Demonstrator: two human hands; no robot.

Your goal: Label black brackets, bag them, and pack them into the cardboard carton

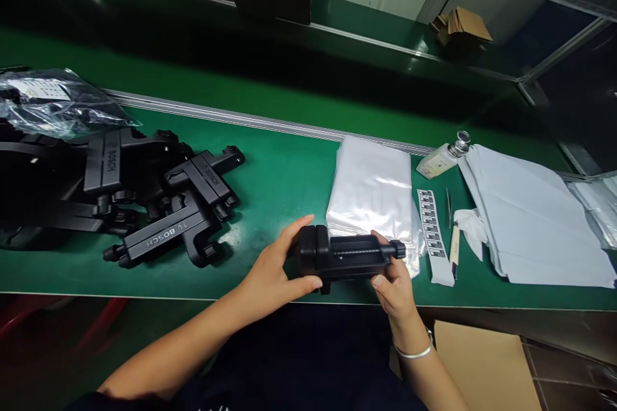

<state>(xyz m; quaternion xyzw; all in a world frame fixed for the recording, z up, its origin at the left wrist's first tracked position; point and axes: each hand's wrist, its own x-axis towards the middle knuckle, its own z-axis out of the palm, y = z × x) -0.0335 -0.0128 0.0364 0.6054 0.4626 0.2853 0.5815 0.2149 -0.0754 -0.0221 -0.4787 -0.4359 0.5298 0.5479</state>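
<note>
Two hands: left hand (274,273) and right hand (393,282) clamped on black clamp part (344,256).
Handling: support both ends, level, above green table (284,179).
Adjacent: plastic bags (371,189).

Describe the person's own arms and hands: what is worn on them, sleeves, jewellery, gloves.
Both hands are bare, with no gloves. The left hand has nothing on its wrist, and the forearm is uncovered as far as the frame shows. The right hand has a thin silver bangle around the wrist; no sleeve shows on that forearm either.
</note>
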